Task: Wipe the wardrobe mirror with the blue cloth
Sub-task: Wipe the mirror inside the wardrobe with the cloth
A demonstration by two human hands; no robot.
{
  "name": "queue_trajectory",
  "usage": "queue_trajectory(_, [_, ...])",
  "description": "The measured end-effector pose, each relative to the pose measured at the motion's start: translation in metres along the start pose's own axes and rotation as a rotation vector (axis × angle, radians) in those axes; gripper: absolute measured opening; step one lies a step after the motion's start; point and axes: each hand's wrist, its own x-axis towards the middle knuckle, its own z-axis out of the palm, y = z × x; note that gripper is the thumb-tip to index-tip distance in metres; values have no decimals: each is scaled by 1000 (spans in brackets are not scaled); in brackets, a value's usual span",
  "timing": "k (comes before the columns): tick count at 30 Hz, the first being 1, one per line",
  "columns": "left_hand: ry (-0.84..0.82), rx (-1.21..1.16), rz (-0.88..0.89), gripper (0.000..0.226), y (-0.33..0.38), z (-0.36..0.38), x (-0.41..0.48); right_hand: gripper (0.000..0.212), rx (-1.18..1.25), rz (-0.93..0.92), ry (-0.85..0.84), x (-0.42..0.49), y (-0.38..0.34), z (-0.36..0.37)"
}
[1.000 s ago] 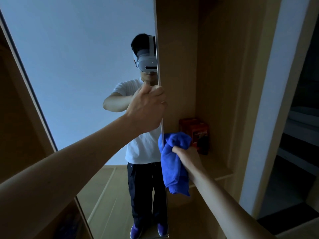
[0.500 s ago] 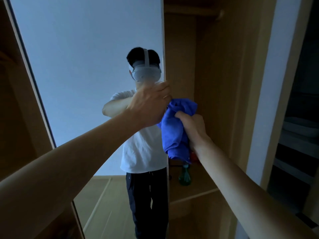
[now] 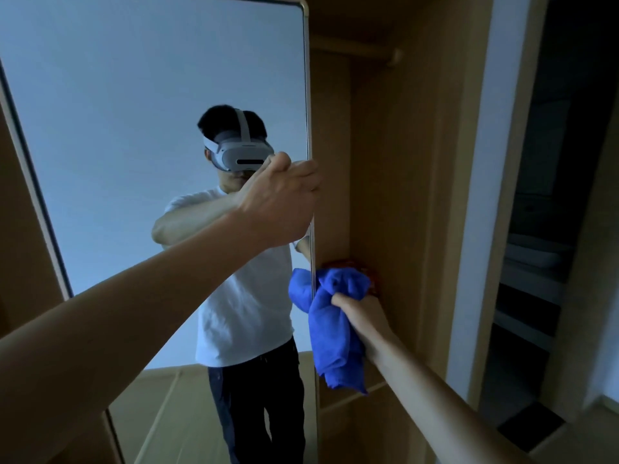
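Head view of a tall wardrobe mirror [image 3: 134, 135] with a thin pale frame; its left side and foot are cut off by the picture's border and by the left forearm. The left hand [image 3: 284, 199] grips the mirror's right edge at about mid-height, thumb on the glass side, fingers curled round the edge, so that the fingertips are hidden behind it. The right hand [image 3: 360, 313], lower and well apart from the left, is clenched on a bunched blue cloth [image 3: 335, 333], which hangs in folds below the fist. The cloth lies at the mirror's right edge, just below the left hand; part of it shows again as a reflection in the glass, but whether it presses on the glass cannot be told. Behind the cloth a red object [image 3: 348, 262] stands in the open wooden wardrobe [image 3: 395, 162]; only a sliver of it shows, too little to identify or to read any print. A shelf [image 3: 351, 396] runs below the cloth and a rail [image 3: 355, 48] crosses the top. The glass reflects a person in a white T-shirt and dark trousers wearing a white headset [image 3: 241, 155]; the feet are out of frame. At far right, a dim opening holds pale shapes that cannot be made out.
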Motion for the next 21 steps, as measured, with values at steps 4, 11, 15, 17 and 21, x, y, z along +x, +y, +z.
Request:
queue_trajectory(4, [-14, -20, -8, 34, 1, -2, -2, 20, 11, -31, 61, -1, -16, 4])
queue_trajectory(11, [39, 12, 23, 43, 0, -6, -3, 16, 259, -190, 80, 9, -106, -5])
queue_trajectory(15, [65, 54, -34, 51, -17, -8, 2, 8, 334, -229, 90, 10, -132, -6])
queue_trajectory(17, [56, 80, -21, 48, -23, -9, 7, 14, 319, -229, 96, 9, -127, -3])
queue_trajectory(21, [67, 79, 10, 40, -25, -8, 12, 16, 162, -181, 75, 5, -93, -7])
